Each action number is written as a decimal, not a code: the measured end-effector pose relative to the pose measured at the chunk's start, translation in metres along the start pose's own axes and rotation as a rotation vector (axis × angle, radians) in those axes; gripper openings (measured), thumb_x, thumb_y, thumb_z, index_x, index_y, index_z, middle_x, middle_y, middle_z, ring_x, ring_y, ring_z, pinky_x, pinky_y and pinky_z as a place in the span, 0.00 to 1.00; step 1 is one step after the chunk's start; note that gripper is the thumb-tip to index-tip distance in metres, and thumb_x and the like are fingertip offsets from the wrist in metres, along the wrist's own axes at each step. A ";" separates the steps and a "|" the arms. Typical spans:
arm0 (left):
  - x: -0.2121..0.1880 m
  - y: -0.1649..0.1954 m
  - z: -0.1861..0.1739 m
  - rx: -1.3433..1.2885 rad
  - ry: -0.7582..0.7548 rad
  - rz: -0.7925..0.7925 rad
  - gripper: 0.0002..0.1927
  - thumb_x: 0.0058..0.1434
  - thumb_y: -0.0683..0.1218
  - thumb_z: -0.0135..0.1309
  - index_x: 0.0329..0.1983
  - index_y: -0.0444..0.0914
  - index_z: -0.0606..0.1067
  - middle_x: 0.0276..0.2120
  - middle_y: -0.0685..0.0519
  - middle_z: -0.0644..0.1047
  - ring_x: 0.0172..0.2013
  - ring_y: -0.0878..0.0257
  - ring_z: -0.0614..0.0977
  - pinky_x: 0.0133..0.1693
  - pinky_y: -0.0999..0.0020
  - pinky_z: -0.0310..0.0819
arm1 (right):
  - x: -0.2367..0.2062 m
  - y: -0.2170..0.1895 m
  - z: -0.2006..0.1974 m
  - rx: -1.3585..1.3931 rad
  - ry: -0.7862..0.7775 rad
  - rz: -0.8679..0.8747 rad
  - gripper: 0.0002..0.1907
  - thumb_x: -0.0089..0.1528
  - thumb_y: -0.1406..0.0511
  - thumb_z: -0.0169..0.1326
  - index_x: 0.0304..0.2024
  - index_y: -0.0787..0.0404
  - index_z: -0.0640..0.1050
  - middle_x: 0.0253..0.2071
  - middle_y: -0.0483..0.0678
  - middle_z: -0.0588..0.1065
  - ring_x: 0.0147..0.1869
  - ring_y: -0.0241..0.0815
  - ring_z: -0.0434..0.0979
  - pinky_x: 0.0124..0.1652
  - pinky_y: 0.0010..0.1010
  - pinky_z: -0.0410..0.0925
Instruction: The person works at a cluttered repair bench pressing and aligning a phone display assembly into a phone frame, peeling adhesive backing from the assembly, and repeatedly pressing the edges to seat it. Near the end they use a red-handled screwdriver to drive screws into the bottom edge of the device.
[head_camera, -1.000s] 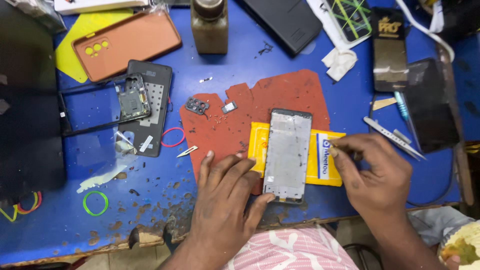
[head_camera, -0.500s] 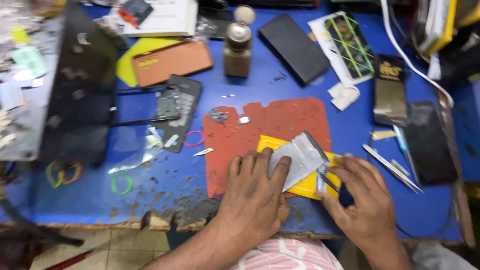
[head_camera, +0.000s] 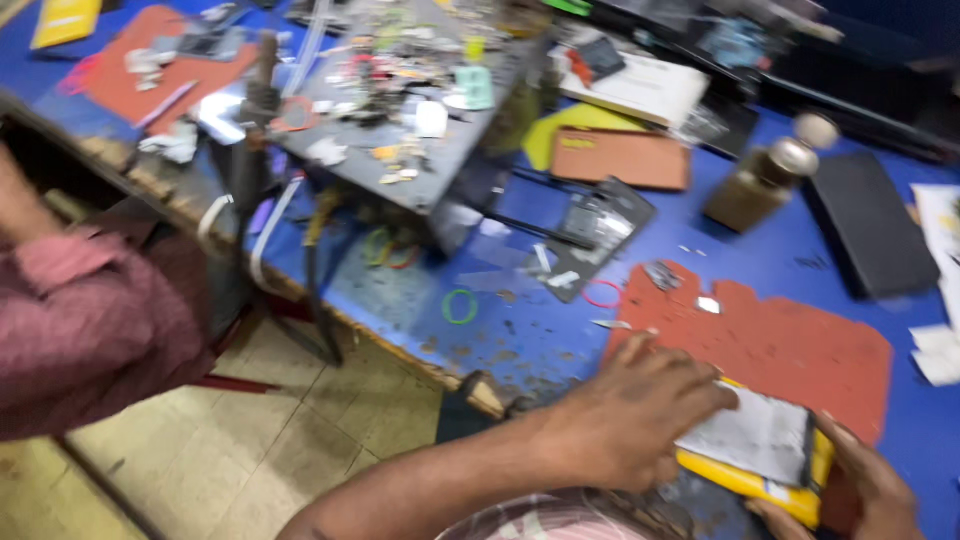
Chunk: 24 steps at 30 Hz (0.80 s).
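Hands meet on a grey phone panel (head_camera: 757, 438) that lies on a yellow pad (head_camera: 745, 482) at the near edge of the red mat (head_camera: 790, 345). The panel's long axis runs slantwise, from the near left up toward the far right of the mat. The left hand (head_camera: 630, 415) rests flat on the panel's left end, fingers spread and pressing down. The right hand (head_camera: 870, 490) grips the pad and panel at the near right corner, fingers curled around the edge. Left of the mat a green ring (head_camera: 460, 306) lies on the blue table (head_camera: 700, 225); beyond the mat's far left corner sits an opened phone body (head_camera: 595, 235), and farther back a brown bottle (head_camera: 765, 185). Far left of the mat, a person's maroon sleeve (head_camera: 90, 330) shows
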<state>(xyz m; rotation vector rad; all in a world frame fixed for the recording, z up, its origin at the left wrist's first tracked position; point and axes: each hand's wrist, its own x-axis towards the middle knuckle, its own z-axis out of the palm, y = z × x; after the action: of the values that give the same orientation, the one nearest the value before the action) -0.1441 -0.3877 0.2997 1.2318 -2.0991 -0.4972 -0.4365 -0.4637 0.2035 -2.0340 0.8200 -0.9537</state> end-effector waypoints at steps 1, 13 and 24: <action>-0.001 -0.001 0.001 0.058 -0.019 -0.016 0.40 0.43 0.43 0.61 0.64 0.39 0.69 0.62 0.45 0.71 0.65 0.48 0.69 0.70 0.39 0.53 | 0.006 0.005 0.001 -0.006 -0.005 -0.053 0.48 0.47 0.62 0.69 0.67 0.64 0.64 0.65 0.52 0.71 0.69 0.52 0.70 0.65 0.43 0.65; -0.147 -0.126 -0.222 0.273 1.361 -0.202 0.04 0.79 0.36 0.45 0.51 0.33 0.71 0.42 0.49 0.77 0.32 0.67 0.78 0.30 0.72 0.76 | 0.051 0.010 0.021 -0.244 0.056 -0.095 0.31 0.53 0.66 0.66 0.58 0.62 0.71 0.58 0.52 0.75 0.62 0.50 0.76 0.60 0.39 0.69; -0.183 -0.298 -0.339 0.172 0.316 -0.810 0.13 0.63 0.43 0.62 0.47 0.31 0.77 0.37 0.46 0.81 0.36 0.59 0.80 0.39 0.64 0.74 | 0.021 -0.053 0.032 -0.855 0.319 -0.100 0.17 0.58 0.70 0.64 0.50 0.60 0.78 0.52 0.52 0.79 0.54 0.49 0.81 0.56 0.35 0.73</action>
<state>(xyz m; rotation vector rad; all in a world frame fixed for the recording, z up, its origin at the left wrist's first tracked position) 0.3426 -0.3736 0.3011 2.1043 -1.3402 -0.4226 -0.3864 -0.4408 0.2397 -2.6850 1.4999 -1.1166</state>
